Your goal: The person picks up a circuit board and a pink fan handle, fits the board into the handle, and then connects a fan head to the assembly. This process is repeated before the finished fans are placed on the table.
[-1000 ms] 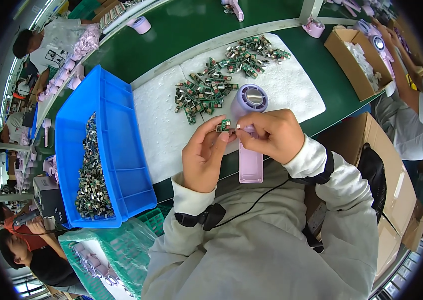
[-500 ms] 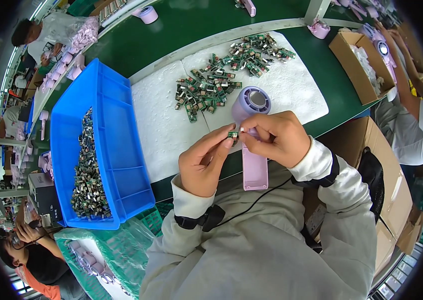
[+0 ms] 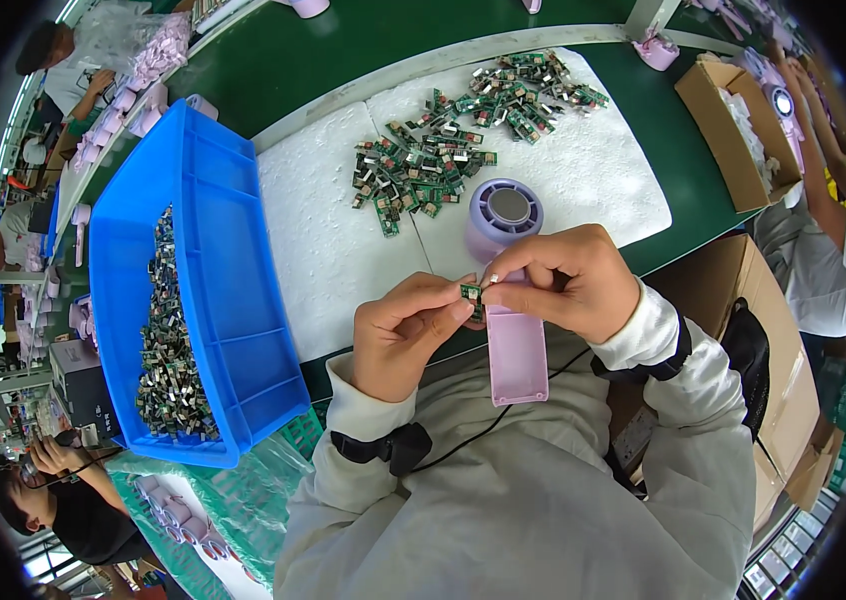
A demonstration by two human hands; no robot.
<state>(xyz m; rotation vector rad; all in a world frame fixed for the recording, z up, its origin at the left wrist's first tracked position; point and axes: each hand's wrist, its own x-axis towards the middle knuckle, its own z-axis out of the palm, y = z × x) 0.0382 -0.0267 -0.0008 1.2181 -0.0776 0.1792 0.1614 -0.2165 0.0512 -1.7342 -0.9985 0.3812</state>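
Note:
A small green circuit board is pinched between the thumb and fingers of my left hand. My right hand is closed in a pinch on a small white connector, right against the board's edge. Beneath my right hand lies a purple handheld fan. Its round head points away from me, and its hollow handle shell lies open toward my lap. Fingers hide the middle of the fan and any wires there.
Loose circuit boards lie piled on a white foam sheet. On the left, a blue bin holds many more. A cardboard box stands at the far right. Co-workers sit to the left and right; a green crate is lower left.
Both hands, the board and the fan appear slightly lower in the picture, and my right hand is a little farther right. Both pinches stay closed. The whole view has shifted slightly.

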